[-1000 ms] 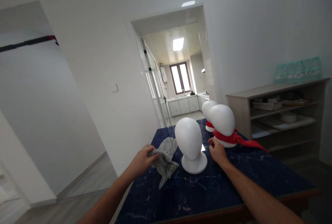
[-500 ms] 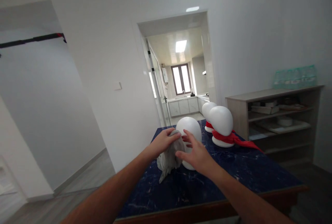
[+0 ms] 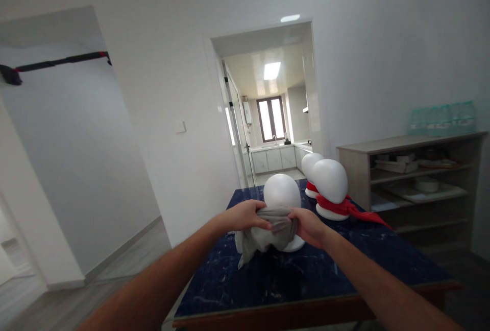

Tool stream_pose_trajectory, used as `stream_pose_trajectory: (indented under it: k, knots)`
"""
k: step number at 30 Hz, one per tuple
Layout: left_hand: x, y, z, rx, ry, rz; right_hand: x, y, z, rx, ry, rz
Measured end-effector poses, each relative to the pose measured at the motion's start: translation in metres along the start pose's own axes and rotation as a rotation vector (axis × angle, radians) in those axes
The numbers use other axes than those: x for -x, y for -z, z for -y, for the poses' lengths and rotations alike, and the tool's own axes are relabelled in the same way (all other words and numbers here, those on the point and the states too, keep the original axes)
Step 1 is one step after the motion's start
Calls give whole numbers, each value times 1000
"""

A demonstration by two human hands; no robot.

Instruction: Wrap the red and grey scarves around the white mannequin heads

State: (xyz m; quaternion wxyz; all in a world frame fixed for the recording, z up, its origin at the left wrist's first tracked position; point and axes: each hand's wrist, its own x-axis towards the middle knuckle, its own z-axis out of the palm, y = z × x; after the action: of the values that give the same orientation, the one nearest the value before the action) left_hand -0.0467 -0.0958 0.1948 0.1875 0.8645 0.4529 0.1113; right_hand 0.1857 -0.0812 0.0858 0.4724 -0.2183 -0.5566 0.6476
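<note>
A bare white mannequin head (image 3: 282,191) stands on the dark blue marble-patterned table (image 3: 306,275). In front of it, a grey cloth (image 3: 264,234) is stretched between my two hands. My left hand (image 3: 245,215) grips the cloth's left part and my right hand (image 3: 308,226) grips its right part, both at the height of the head's neck. The cloth's loose end hangs down to the tabletop on the left and hides most of the head's base.
Two more white mannequin heads (image 3: 329,180) with red scarves (image 3: 350,209) stand behind to the right. A wooden shelf unit (image 3: 413,178) is against the right wall. A doorway (image 3: 271,111) behind the table opens onto a kitchen. Bare floor lies to the left.
My left hand lifted the grey cloth from the table up to the bare head. My right hand left the scarved head's base and took hold of the cloth's other side.
</note>
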Motion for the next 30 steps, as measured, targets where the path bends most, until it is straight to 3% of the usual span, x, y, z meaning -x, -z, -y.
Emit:
stream_pose_trajectory:
  k: [3, 7, 9, 12, 16, 19, 24, 27, 30]
  knots:
    - [-4, 3, -2, -17, -25, 4, 3, -4, -6, 87, -67, 97]
    - [-8, 5, 0, -8, -69, 11, 4, 1, -7, 558, -258, 404]
    - [-7, 3, 1, -28, -66, 42, 4, 5, -6, 724, -291, 487]
    - [-3, 1, 0, -146, -64, 99, 6, 14, -2, 721, -244, 491]
    - [7, 7, -4, -290, -27, 104, 11, 27, 9, 657, -160, 345]
    - [14, 25, -10, -63, 21, 127, 13, 30, 17, 659, -101, 265]
    - [8, 46, -36, 597, -137, 165, 6, 5, 13, 470, 98, 179]
    - [-5, 40, -61, 918, -198, 154, -1, -16, 4, 262, 147, 236]
    - [-18, 37, -86, 1070, -264, 109, -4, -30, 2, 143, 111, 336]
